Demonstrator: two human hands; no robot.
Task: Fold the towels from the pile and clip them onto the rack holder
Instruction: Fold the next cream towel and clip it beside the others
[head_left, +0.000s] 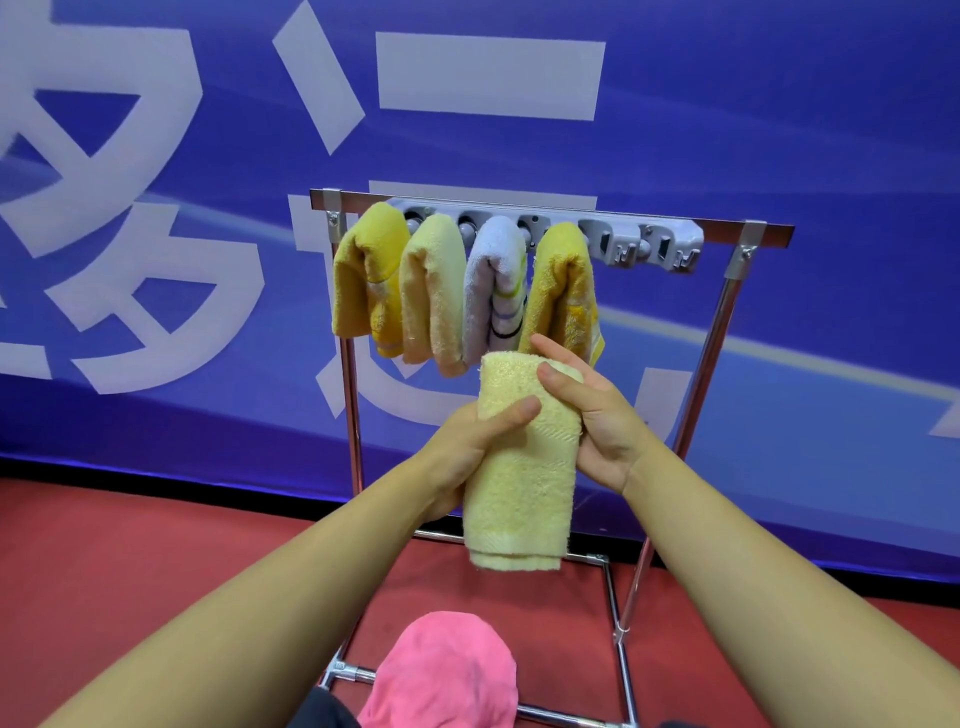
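Here, folded towel upright, fold uppermost

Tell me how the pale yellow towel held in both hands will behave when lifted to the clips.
The pale yellow towel is probably floppy: its lower end hangs limp below the left hand and right hand. Its fold may open if released. The terry pile looks grippy, not slippery.

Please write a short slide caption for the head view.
Both hands, left and right, hold a folded pale-yellow towel before the rack carrying four clipped towels.
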